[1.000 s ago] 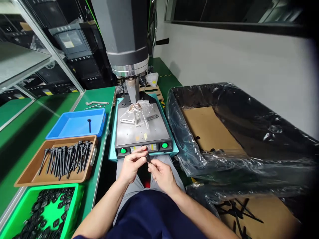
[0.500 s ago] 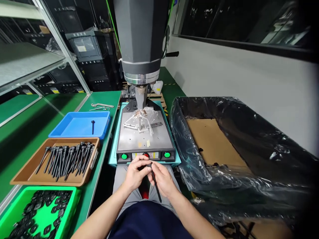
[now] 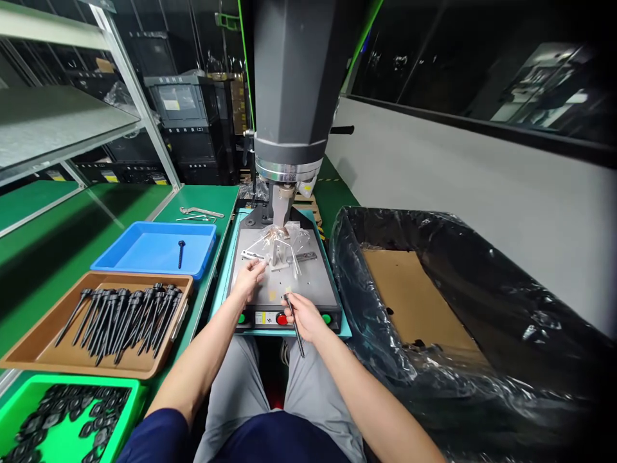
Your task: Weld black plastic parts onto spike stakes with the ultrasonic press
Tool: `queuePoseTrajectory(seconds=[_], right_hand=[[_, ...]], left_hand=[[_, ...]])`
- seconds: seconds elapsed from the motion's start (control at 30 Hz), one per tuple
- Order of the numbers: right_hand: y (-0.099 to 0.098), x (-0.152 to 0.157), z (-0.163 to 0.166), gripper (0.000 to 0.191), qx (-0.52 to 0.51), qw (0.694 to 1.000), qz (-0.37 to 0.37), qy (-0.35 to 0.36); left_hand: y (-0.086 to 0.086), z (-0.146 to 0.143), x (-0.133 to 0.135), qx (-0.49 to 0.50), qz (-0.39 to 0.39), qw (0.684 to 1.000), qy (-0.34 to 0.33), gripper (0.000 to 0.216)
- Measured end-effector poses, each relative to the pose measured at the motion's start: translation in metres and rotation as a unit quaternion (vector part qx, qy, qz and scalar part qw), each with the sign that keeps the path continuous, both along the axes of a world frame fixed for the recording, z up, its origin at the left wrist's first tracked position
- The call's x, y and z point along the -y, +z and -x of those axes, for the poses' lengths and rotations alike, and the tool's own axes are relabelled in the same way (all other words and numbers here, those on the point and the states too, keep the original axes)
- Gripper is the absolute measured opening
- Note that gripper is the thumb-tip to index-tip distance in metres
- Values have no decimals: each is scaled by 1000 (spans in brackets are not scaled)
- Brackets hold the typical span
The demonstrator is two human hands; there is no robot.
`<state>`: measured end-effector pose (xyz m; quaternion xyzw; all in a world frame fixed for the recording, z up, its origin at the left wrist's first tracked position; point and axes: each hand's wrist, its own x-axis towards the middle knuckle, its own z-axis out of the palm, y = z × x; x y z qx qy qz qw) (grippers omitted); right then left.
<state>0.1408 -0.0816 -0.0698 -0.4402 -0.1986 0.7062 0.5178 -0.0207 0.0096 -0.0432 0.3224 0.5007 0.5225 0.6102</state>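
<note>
My right hand [image 3: 306, 316] is closed round the upper end of a black plastic rod [image 3: 296, 331], which slants down toward my lap. Over the metal plate of the press, my left hand [image 3: 249, 280] reaches to the left side of a small fixture [image 3: 277, 252] with clear plastic film around it. Its fingers are drawn together at the tips; whatever they pinch, if anything, is hidden. Directly above the fixture stands the grey tip [image 3: 281, 204] of the press head.
A brown tray [image 3: 38, 347] of black rods, a green tray [image 3: 137, 402] of small black parts and a blue tray [image 3: 139, 247] with one rod stand left. A wrench [image 3: 202, 211] lies behind. At right is a bin lined with black plastic [image 3: 366, 308]. Green and red buttons [image 3: 283, 319] line the press front.
My hands have parted. The left has moved forward to the fixture, while the right has risen forward over the press's front edge with the black rod. The view has tilted up slightly.
</note>
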Motion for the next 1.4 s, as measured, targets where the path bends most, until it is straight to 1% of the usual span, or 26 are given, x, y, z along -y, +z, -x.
queuePoseTrajectory(seconds=[0.07, 0.13, 0.2, 0.27, 0.33, 0.43, 0.5, 0.57, 0.63, 0.7, 0.8, 0.87, 0.97, 1.03, 1.13, 1.27, 1.33, 1.4], right_hand=[[0, -20, 7, 32, -27, 1000, -2, 15], [0, -37, 16, 29, -36, 999, -15, 26], [-2, -49, 27, 26, -41, 998, -37, 28], [-3, -59, 37, 24, -41, 997, -69, 15], [-2, -68, 43, 23, -37, 994, -102, -4], [2, -82, 41, 35, 16, 983, -179, -46], [4, -92, 34, 40, 87, 965, -233, -89], [6, -101, 26, 41, 176, 940, -265, -126], [7, -108, 19, 41, 270, 909, -282, -146], [10, -113, 14, 40, 346, 873, -301, -167], [17, -120, 10, 36, 393, 831, -328, -216], [21, -126, 10, 35, 397, 819, -339, -239], [27, -137, 12, 32, 380, 820, -356, -238], [30, -144, 14, 29, 353, 832, -361, -231], [34, -155, 18, 28, 313, 861, -334, -223], [35, -168, 20, 36, 270, 896, -284, -209], [35, -174, 20, 40, 252, 907, -273, -197], [35, -179, 19, 43, 246, 911, -270, -189]], left_hand=[[11, -8, -2, 21, 1, 999, -30, 48], [20, -15, 5, 55, -7, 997, -55, 43], [26, -22, 15, 105, -2, 991, -82, 44], [30, -27, 23, 134, 12, 986, -93, 49], [34, -29, 28, 130, 15, 987, -90, 53], [37, -28, 28, 111, 1, 989, -95, 59], [39, -26, 27, 100, -3, 990, -99, 63], [40, -25, 25, 92, -6, 991, -95, 66], [42, -23, 24, 88, -13, 992, -89, 67], [43, -21, 22, 90, -25, 992, -88, 69], [43, -18, 19, 96, -40, 991, -84, 75], [43, -17, 17, 95, -44, 991, -81, 79], [40, -16, 13, 84, -47, 992, -78, 81], [39, -16, 11, 77, -51, 993, -76, 81], [37, -16, 8, 73, -53, 993, -76, 82], [37, -16, 3, 73, -57, 993, -72, 80], [36, -16, 1, 74, -55, 993, -70, 79], [34, -15, -2, 75, -54, 993, -69, 79]])
